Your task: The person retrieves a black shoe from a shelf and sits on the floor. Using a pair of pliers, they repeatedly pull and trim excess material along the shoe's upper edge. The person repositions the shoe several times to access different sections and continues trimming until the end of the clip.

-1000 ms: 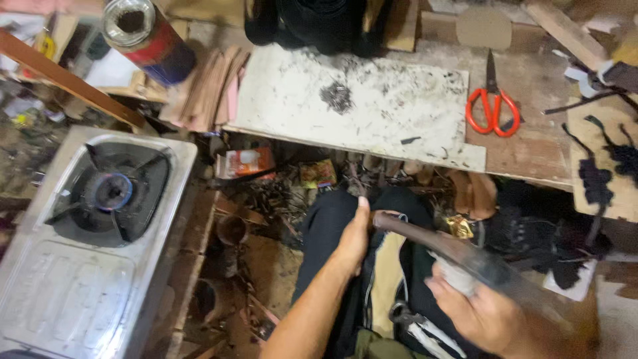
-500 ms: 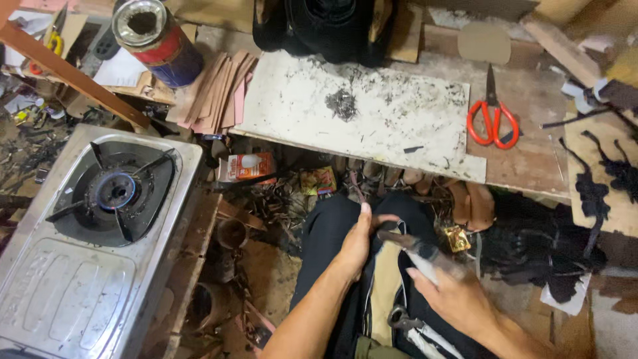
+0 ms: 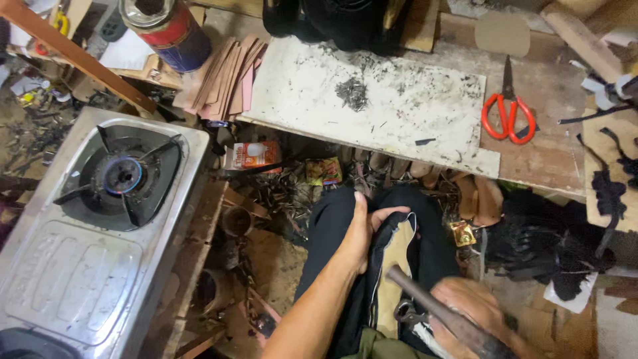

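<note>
- Here, the left hand (image 3: 367, 229) lies on the person's lap, forearm running up from the bottom edge of the view, thumb stretched forward and fingers curled over the top edge of a shoe upper (image 3: 389, 266), a dark piece with a tan lining that rests between the knees.
- The right hand (image 3: 475, 312) sits low at the right, blurred, clenched round the handle of a hammer (image 3: 432, 309); the handle slants up and to the left, and its tip is just above the tan lining, near the left hand's wrist.
- A small metal tool (image 3: 407, 312) lies on the lap just beside the right hand.
- Ahead of the knees stands a low white board (image 3: 399, 113), stained and scuffed, with a little heap of tacks (image 3: 352, 93) on it.
- Red-handled scissors (image 3: 508, 113) lie on the wooden bench to the board's right, well apart from both hands.
- To the left is a gas stove (image 3: 100, 219) with its burner lit blue, and behind it a red and blue can (image 3: 166, 30) beside a stack of brown leather pieces (image 3: 226, 80).
</note>
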